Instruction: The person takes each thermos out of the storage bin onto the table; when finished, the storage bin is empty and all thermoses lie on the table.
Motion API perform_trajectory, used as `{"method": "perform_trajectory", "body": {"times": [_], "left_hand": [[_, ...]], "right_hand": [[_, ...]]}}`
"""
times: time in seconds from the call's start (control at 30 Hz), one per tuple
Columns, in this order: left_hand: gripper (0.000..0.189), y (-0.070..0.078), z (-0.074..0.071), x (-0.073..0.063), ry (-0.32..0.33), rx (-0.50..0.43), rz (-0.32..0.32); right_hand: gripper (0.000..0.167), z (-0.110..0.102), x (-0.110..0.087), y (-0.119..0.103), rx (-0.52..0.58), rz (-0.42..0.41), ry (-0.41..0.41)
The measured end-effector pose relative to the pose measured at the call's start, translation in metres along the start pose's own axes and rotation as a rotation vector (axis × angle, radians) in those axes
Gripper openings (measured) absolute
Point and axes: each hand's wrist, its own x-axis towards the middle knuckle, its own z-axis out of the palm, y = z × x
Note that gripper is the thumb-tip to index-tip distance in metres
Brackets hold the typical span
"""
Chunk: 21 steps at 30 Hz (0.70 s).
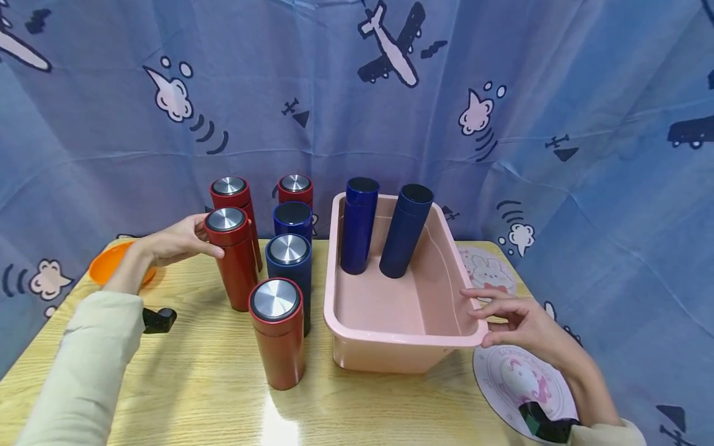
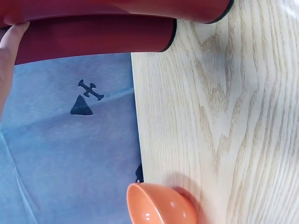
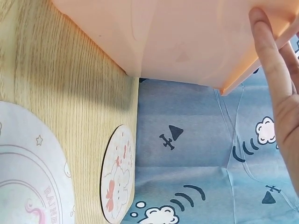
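“Nearest the camera: a pale left sleeve (image 1: 83, 365), reaching forward on the left side of the pink tub (image 1: 401, 339), and a pale right sleeve (image 1: 608, 435) on the tub's right. What does each hand do?”

“The left hand (image 1: 181, 240) holds a steel-lidded red bottle (image 1: 238, 272) near its top, left of the tub — thumb across the near side, fingers mostly hidden behind. Whether its base touches the wooden table (image 1: 206, 378) cannot be told. The right hand (image 1: 521, 319) pinches the tub's right rim close to the near corner; the right wrist view shows the thumb against the outer wall.”

“Which bottles stand about the held one?”

“All are left of the tub. Directly behind the held bottle is a second red bottle (image 1: 241, 199). Between this pair and the tub runs a column, from far to near: a rear red bottle (image 1: 298, 195), a bright blue bottle (image 1: 292, 214), a dark blue bottle (image 1: 290, 269) and, beside the tub's near left corner, a front red bottle (image 1: 281, 353).”

“What does the tub contain?”

“Two bottles on end in its far half: a glossy blue bottle (image 1: 359, 229) nearer the left wall, a matte blue bottle (image 1: 406, 232) to its right.”

“And the remaining items?”

“An orange bowl (image 1: 108, 263) rests well apart from the tub, on its left. Two round mats lie on its right — a rabbit-printed far mat (image 1: 488, 272) and a lettered near mat (image 1: 524, 378). Behind the tub hangs a blue curtain (image 1: 312, 37).”
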Motion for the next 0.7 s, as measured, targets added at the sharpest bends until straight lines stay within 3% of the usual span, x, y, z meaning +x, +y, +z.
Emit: {"method": "perform_trajectory", "body": {"times": [0.23, 0.37, 0.7], "left_hand": [[0.079, 0.000, -0.003, -0.003, 0.027, 0.028, 0.021], [0.082, -0.001, -0.008, -0.012, 0.051, 0.029, 0.040], [0.051, -0.006, -0.015, -0.027, 0.101, -0.011, 0.095]], "right_hand": [[0.037, -0.001, 0.001, 0.001, 0.045, 0.001, -0.007], [0.038, -0.001, 0.002, 0.002, 0.050, 0.001, -0.007], [0.037, 0.000, 0.001, 0.002, 0.068, -0.005, -0.007]]}}
